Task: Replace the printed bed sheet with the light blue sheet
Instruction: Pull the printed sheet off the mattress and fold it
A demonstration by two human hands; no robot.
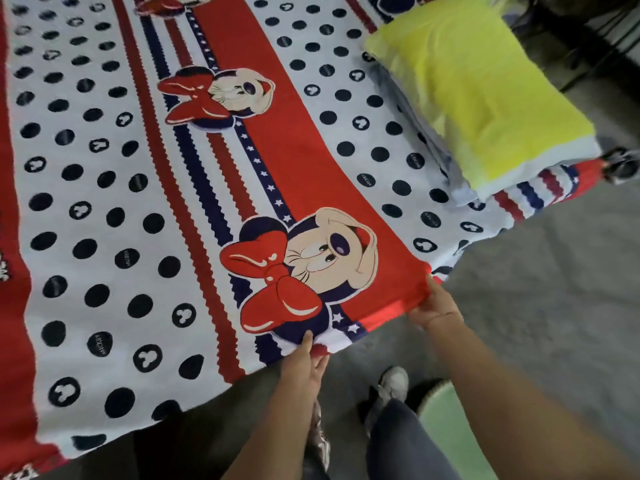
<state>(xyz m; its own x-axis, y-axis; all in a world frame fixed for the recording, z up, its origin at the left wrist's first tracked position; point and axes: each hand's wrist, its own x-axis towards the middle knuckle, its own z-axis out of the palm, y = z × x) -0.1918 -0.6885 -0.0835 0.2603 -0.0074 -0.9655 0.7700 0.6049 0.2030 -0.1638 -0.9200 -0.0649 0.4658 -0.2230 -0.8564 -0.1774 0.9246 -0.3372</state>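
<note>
The printed bed sheet (194,188), red, white and navy with dots and cartoon mice, lies spread over the bed. My left hand (303,367) pinches its near edge, thumb on top and fingers underneath. My right hand (434,308) grips the same edge further right, at the red stripe. A folded light blue sheet (429,140) lies at the bed's right corner, mostly hidden under a yellow pillow (485,88).
Grey floor (554,271) runs along the right side of the bed. My feet in grey shoes (391,386) stand close to the bed edge. A pale green object (446,420) sits on the floor by my right leg. Dark furniture legs show at top right.
</note>
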